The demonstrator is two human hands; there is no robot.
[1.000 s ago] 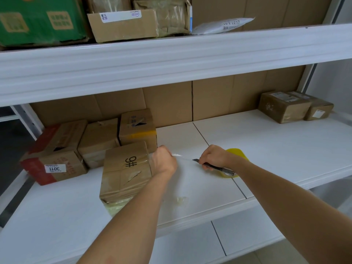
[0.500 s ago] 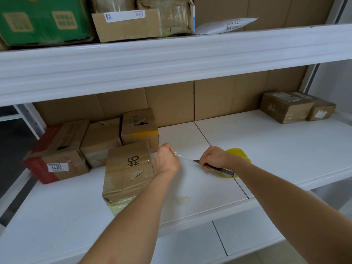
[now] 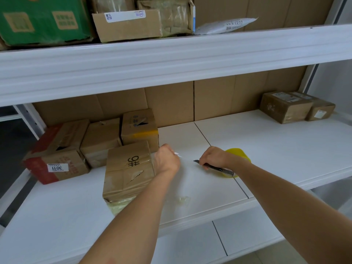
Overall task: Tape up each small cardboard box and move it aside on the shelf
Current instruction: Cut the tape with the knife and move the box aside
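The left hand (image 3: 166, 159) is curled into a fist and pinches the free end of a strip of clear tape (image 3: 178, 154), which shows only as a thin pale edge beyond the knuckles. The strip runs from the top of the box marked "9#" (image 3: 128, 169), which stands on the white shelf (image 3: 266, 145) touching the left side of the left hand. Clear tape already covers part of the box top, and a torn patch shows on its front face.

The right hand (image 3: 214, 157) is closed around a dark utility knife (image 3: 214, 166). The blade tip points toward the left hand and sits near the tape end; whether it touches the tape cannot be told. The knife handle extends back under the right wrist. A yellow tape roll (image 3: 238, 154) lies on the shelf just behind the right hand, partly hidden by the wrist.

Beyond and to the left of the left hand, three more cardboard boxes (image 3: 101, 138) stand together against the cardboard back panel. Well beyond and to the right of the right hand, two taped boxes (image 3: 285, 107) sit side by side at the rear of the shelf.
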